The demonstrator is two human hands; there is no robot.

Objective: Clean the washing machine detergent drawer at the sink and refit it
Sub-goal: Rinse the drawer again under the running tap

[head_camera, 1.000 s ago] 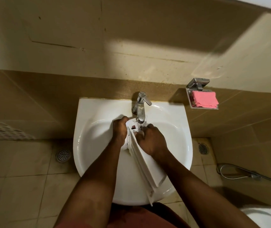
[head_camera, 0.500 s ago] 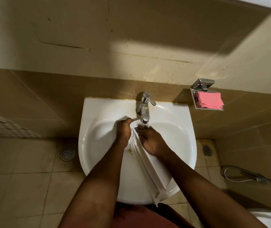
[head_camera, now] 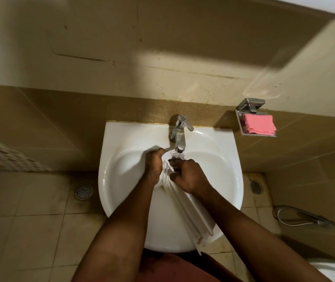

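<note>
- Your left hand is wrapped round the left side of the white detergent drawer at its far end; the fingers curl over its edge
- Your right hand grasps the same end from the right, fingers bent against the plastic; both hands sit just beside each other
- The drawer lies slanted across the white sink; its far end sits right under the spout of the chrome tap; its near end juts out past the front rim toward your body
- Whether water runs from the tap cannot be told from this view
- On the wall right of the sink hangs a metal soap dish; something pink and flat lies in it
- On the tiled floor one round drain lies left of the sink and a second drain right of it; a metal hose lies further right
</note>
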